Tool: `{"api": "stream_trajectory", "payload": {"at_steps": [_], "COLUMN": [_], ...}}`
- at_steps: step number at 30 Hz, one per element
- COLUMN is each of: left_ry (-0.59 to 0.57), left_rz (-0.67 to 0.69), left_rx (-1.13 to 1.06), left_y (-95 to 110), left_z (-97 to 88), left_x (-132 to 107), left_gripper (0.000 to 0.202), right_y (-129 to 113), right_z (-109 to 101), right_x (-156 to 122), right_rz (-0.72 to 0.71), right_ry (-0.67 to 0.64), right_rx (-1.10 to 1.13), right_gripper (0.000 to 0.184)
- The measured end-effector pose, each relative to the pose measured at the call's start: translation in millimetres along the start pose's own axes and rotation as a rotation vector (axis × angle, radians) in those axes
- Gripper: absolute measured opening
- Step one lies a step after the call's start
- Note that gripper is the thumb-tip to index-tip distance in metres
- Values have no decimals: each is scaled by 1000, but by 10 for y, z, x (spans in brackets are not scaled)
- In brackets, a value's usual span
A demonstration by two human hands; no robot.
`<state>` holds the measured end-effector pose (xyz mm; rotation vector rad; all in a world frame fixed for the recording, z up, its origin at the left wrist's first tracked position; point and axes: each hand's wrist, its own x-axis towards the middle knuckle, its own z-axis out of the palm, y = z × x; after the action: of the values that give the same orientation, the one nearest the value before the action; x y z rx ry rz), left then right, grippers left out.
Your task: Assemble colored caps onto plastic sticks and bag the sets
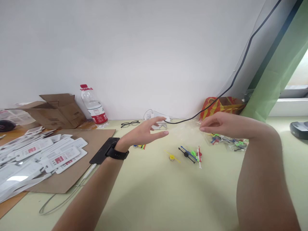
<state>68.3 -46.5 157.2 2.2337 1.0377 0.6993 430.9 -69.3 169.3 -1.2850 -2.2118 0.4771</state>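
Note:
My left hand hovers above the pale green table with its fingers stretched out and apart, holding nothing; a black watch sits on its wrist. My right hand is pinched on the edge of a clear plastic bag that hangs between the two hands. Below them lie small coloured plastic pieces: a yellow one, a black one, blue, green, red and white ones. More coloured pieces lie in a clear bag under my right forearm.
A heap of white packets lies on brown cardboard at the left, beside a black phone. At the wall stand an open cardboard box, a water bottle, glasses, a charger with cable and an orange bag.

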Motion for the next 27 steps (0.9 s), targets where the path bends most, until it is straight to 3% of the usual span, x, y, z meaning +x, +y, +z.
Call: {"api": "stream_trajectory", "payload": {"at_steps": [2, 3, 7, 9, 13, 15, 20, 27], "left_ry": [76, 82, -102, -162, -30, 3, 87, 115], "left_rz": [29, 29, -73, -94, -34, -5, 19, 34], "left_rx": [-57, -87, -241, -379, -559, -564, -500, -504], "left_y": [17, 5, -119, -170, -185, -173, -176, -248], "left_z": [22, 41, 99, 106, 98, 96, 96, 24], "left_x": [23, 27, 16, 3, -14, -12, 14, 31], "left_gripper": [66, 69, 76, 77, 79, 78, 48, 40], "right_y": [-389, -548, -868, -881, -810, -770, -705, -682], "right_z": [55, 88, 190, 235, 382, 473, 607, 582], "right_x": [-51, -56, 21, 94, 272, 354, 476, 473], "right_rz": [-49, -83, -171, -184, -175, -123, -97, -127], "right_ry": [-186, -213, -176, -137, 168, 245, -50, -75], "right_rx": [-42, -51, -13, 23, 102, 125, 193, 254], "right_gripper": [24, 23, 25, 24, 28, 33, 25, 23]}}
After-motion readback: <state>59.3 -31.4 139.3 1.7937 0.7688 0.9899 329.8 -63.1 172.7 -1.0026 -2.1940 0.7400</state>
